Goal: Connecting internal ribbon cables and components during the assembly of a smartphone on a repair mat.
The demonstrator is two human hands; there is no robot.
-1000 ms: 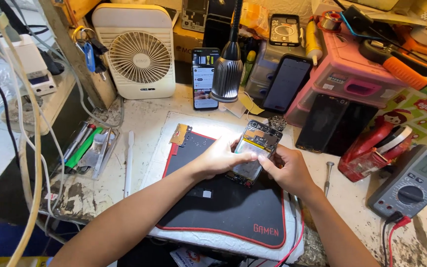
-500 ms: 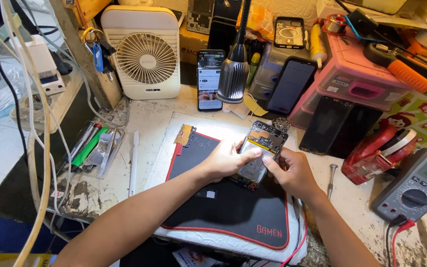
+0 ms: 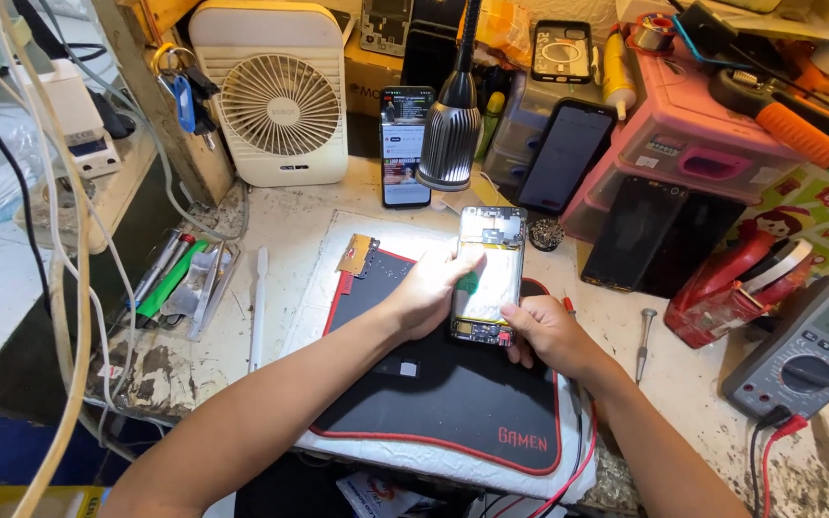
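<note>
An opened smartphone (image 3: 489, 273) with its back cover off shows a pale battery and circuit boards. It is lifted over a black mat with red trim (image 3: 453, 393). My left hand (image 3: 426, 293) grips the phone's left edge. My right hand (image 3: 549, 336) holds its lower right corner from below. A small gold and red part (image 3: 355, 257) lies at the mat's upper left corner.
A white desk fan (image 3: 275, 91) stands at the back, a lamp head (image 3: 449, 144) hangs above the phone, and several phones lean near a pink box (image 3: 698, 134). A multimeter (image 3: 808, 350) and screwdriver (image 3: 643, 341) lie at right. Tools in a tray (image 3: 179, 283) sit left.
The phone has turned from a tilted pose to nearly upright in my hands, showing its open back more squarely. Both hands kept their grip.
</note>
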